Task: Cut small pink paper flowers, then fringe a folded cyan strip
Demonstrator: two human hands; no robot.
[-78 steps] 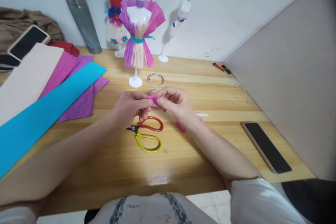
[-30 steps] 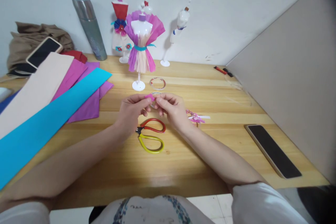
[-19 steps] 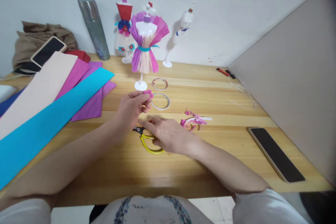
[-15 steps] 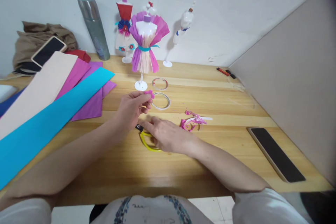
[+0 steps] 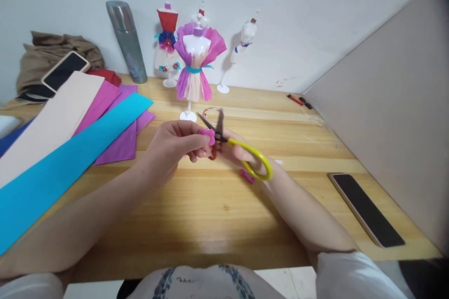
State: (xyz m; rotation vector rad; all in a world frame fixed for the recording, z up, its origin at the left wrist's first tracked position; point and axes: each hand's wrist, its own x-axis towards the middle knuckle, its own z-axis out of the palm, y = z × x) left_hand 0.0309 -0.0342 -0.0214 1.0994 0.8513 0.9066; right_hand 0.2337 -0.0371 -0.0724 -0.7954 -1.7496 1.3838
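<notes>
Between thumb and fingers, my left hand (image 5: 180, 139) pinches a small pink paper piece (image 5: 207, 136) with a scalloped edge. My right hand (image 5: 236, 152) holds scissors (image 5: 250, 156) with yellow handles, their dark blades parted and pointing up and away just beside the pink piece. Part of the handle is hidden by the fingers. Behind both hands stands a small white dress form in a purple, pink and cream paper dress (image 5: 194, 63) with a turquoise belt. Pink scraps (image 5: 247, 176) lie under my right wrist, mostly covered by it.
Folded crepe paper sheets, a turquoise one (image 5: 77, 161) on top, spread over the left side. A flask (image 5: 128, 44), a red-topped dress form (image 5: 167, 32) and another small form (image 5: 247, 35) stand by the wall. A phone (image 5: 366, 209) lies at right; a tape roll (image 5: 212, 109) sits behind the scissors.
My right hand has lifted the scissors off the table and brought them, blades apart, up to the pink piece. My left hand keeps its pinch and has shifted slightly right.
</notes>
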